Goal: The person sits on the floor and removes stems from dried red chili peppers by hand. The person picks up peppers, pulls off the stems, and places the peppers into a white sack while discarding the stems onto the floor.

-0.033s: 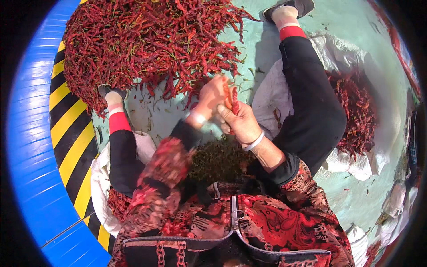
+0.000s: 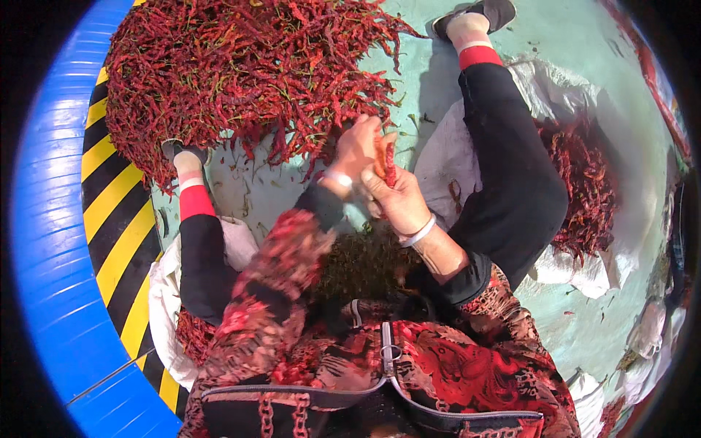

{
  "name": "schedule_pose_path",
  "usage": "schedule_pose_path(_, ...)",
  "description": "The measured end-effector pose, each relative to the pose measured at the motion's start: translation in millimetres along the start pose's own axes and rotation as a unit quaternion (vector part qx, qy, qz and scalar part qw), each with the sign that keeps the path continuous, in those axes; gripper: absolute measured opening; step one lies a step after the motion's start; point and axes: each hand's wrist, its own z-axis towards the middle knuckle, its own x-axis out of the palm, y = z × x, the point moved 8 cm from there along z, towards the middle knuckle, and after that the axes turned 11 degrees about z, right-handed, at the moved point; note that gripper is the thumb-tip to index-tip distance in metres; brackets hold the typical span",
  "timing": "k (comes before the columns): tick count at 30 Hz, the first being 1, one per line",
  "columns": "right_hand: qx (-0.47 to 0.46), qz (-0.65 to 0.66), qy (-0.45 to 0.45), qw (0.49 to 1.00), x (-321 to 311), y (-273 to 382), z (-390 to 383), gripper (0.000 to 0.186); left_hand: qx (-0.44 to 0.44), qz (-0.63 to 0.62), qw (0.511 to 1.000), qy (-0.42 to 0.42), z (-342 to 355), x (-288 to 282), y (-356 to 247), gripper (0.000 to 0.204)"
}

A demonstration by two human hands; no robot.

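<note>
the right hand pinches a chili, its long axis running outward past the thumb; the left hand (blurred, grip unclear) is just left of it, the pile beyond.

- Head cam, left fisheye of the pair: we look steeply down from the wearer's head, picture upright.
- Nearest us: jacket at 6 o'clock; left hand and right hand near centre, close range.
- Farther: chilli pile at 11 o'clock; blue edging bends at 9 o'clock.
</note>
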Motion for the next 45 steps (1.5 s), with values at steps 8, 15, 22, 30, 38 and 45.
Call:
schedule_pose_path(8,-0.009,-0.021,-0.027,0.999,-15.4,4.4,1.7,0.014,-0.117,-0.009,0.992,-0.055,-5.5,30.6,90.3,0.019)
schedule_pose_path(15,-0.004,-0.151,-0.064,0.986,-25.1,-14.3,10.9,0.019,-0.176,-0.387,0.905,-0.023,-79.8,-36.3,75.9,0.010)
schedule_pose_path(22,-0.081,-0.222,-0.021,0.971,-8.4,-34.9,24.1,0.014,-0.119,-0.279,0.953,0.004,-131.5,-13.4,35.2,0.007)
schedule_pose_path(30,-0.014,-0.237,-0.045,0.970,-34.3,-56.1,32.0,0.009,0.104,-0.477,0.861,0.140,-151.8,-52.3,-25.9,0.008)
schedule_pose_path(38,0.005,-0.144,-0.080,0.986,-34.0,-45.6,34.0,0.007,-0.115,-0.063,0.990,0.047,-161.2,-41.3,105.6,0.041)
schedule_pose_path(45,0.040,-0.204,-0.077,0.975,-28.8,-57.6,21.0,0.017,-0.243,-0.098,0.952,-0.160,-84.6,-50.6,178.1,0.030)
